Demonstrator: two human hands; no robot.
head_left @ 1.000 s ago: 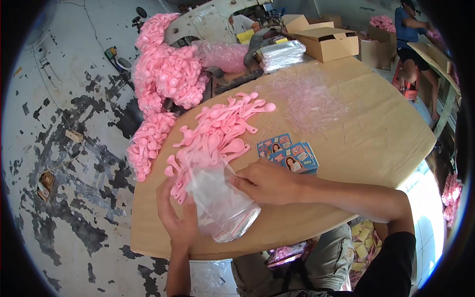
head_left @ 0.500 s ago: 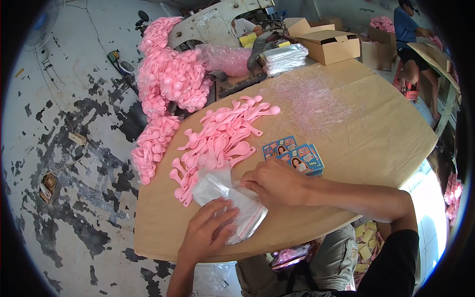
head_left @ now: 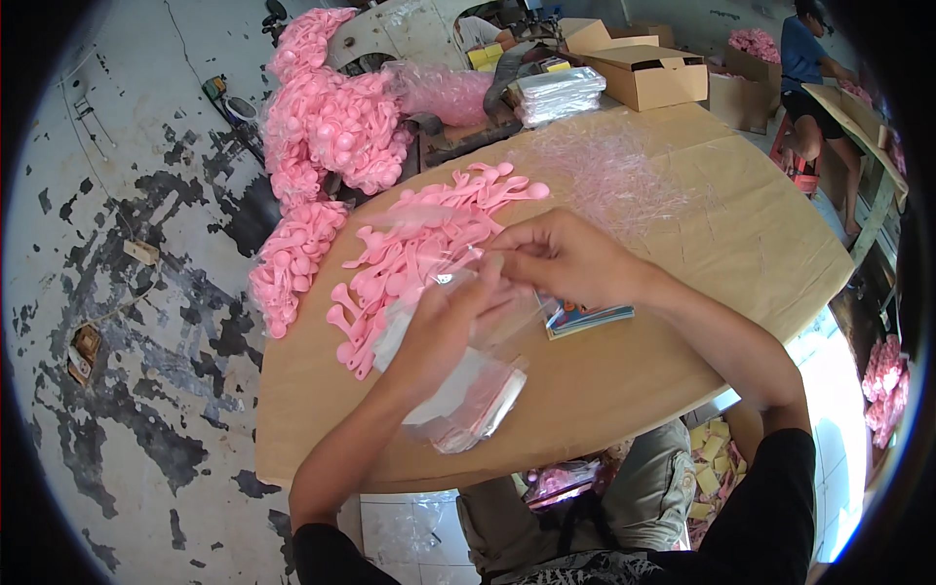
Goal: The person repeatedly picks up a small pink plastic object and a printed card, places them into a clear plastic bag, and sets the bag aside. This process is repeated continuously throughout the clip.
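Above the pile of pink plastic spoons point(head_left: 375, 292), my two hands meet on a clear plastic bag point(head_left: 450, 276). My left hand point(head_left: 453, 317) is closed on its near side, fingers partly blurred. My right hand point(head_left: 570, 255) pinches the bag's edge between thumb and fingers. Under my left wrist lies a stack of clear plastic bags point(head_left: 473, 405) on the brown-papered table point(head_left: 624, 390). Below my right wrist sits a stack of blue printed cards point(head_left: 593, 320), partly covered by the hand.
Thin clear plastic strips point(head_left: 614, 185) lie scattered at the table's far side. Beyond are packs of clear bags point(head_left: 561, 96) and a cardboard box point(head_left: 653, 78). Bulging bags of pink spoons point(head_left: 336, 127) hang along the left edge. Another person point(head_left: 804, 78) sits at the far right.
Both hands have lifted from the bag stack and moved up over the spoons, now with one clear bag between them. The view has shifted slightly.
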